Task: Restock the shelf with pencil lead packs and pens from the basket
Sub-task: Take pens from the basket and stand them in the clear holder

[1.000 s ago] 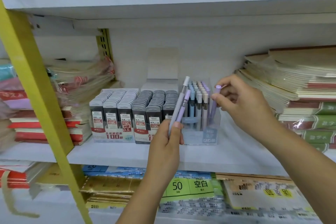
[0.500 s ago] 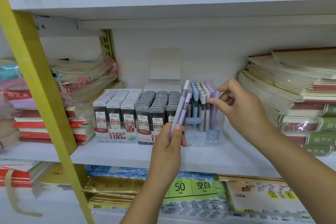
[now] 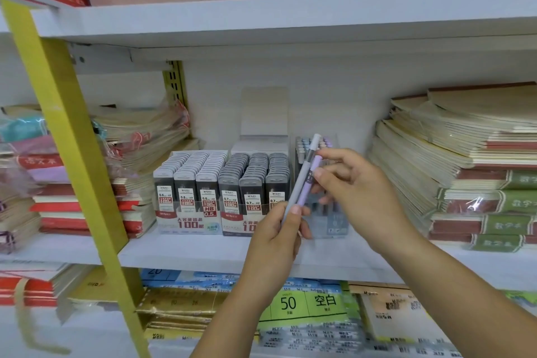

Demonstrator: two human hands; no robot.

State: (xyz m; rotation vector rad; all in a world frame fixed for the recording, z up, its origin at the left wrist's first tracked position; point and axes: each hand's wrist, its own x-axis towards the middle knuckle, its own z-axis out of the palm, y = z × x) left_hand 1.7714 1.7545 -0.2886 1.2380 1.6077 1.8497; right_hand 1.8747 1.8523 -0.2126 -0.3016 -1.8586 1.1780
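Shelf [image 3: 203, 253]: lead packs [image 3: 220, 183] left of left hand, rows look full | pen box [image 3: 334, 224] behind right hand, well filled | left hand [image 3: 276, 241]: grips grey pen [image 3: 305, 171] and purple pen [image 3: 308, 186], both still to shelve | right hand [image 3: 357, 192]: pinches purple pen's top; half a second earlier it was seating a pen in the box | basket: out of view

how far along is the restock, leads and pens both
Done, by the look of it: both lead pack trays sit full on the shelf. In hand: the left hand grips a grey pen and a purple pen; the right hand pinches the purple pen's top, in front of the clear pen box. Left: seating those two pens. The basket is out of view, so remaining stock cannot be told.
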